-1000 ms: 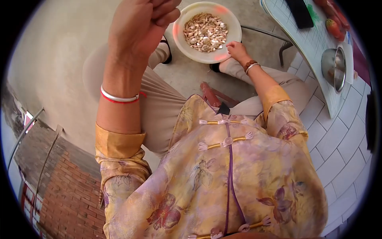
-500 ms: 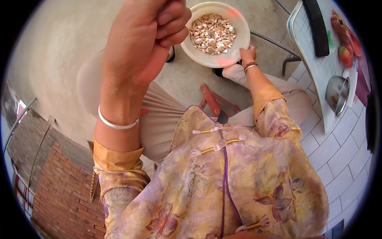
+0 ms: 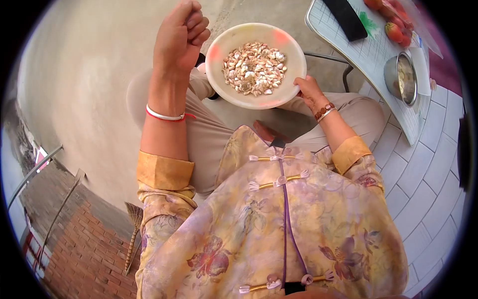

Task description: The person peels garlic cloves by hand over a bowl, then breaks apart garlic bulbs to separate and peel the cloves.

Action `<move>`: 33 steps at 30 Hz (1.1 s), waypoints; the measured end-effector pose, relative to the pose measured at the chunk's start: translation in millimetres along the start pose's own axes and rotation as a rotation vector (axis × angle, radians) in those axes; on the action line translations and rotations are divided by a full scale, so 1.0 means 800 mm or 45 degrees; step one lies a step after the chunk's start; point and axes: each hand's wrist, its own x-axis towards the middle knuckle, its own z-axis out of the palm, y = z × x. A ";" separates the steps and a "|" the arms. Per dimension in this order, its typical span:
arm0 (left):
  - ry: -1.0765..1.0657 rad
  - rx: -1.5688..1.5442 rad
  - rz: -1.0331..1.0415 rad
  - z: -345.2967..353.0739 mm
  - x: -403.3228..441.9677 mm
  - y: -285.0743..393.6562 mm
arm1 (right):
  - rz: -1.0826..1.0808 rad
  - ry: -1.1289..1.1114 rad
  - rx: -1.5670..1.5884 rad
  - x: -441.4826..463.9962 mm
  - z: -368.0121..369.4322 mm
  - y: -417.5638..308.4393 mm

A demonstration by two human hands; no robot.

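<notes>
A wide white basin (image 3: 215, 74) with faded red patches is held out over my knees. In it lies a heap of garlic cloves (image 3: 256, 65), some still clumped as bulbs. My right hand (image 3: 311, 94) grips the basin's rim at the lower right, thumb over the edge. Left of the basin, my left hand (image 3: 177, 42) is raised with its fingers curled into a fist. Whatever the fist may hold is hidden by the fingers.
A light table (image 3: 378, 55) at the right bears a metal bowl (image 3: 401, 79), red fruits (image 3: 394, 32) by a plastic bag, and a long black object (image 3: 346, 20). A straw broom (image 3: 132, 234) lies at left. Something red (image 3: 266, 130), perhaps a stool, shows between my legs.
My left fist has moved down and away from the camera, no longer overlapping the basin's edge. The basin, with my right hand on it, sits lower and further left in view.
</notes>
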 end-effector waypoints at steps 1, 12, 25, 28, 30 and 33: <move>-0.033 0.011 0.002 -0.012 0.002 -0.008 | -0.012 -0.053 0.002 -0.009 -0.003 0.004; 0.079 0.410 0.139 0.000 0.017 -0.029 | -0.337 -0.113 0.393 -0.135 -0.064 0.025; -0.019 1.757 0.247 -0.019 0.029 -0.054 | -0.515 -0.192 0.324 -0.184 -0.075 0.012; -0.058 1.697 0.337 -0.016 0.021 -0.060 | -0.575 -0.196 0.338 -0.172 -0.075 0.016; -0.040 1.731 0.327 -0.018 0.024 -0.062 | -0.555 -0.249 0.278 -0.173 -0.084 0.014; -0.078 1.778 0.369 -0.023 0.021 -0.064 | -0.631 -0.227 0.292 -0.169 -0.076 0.016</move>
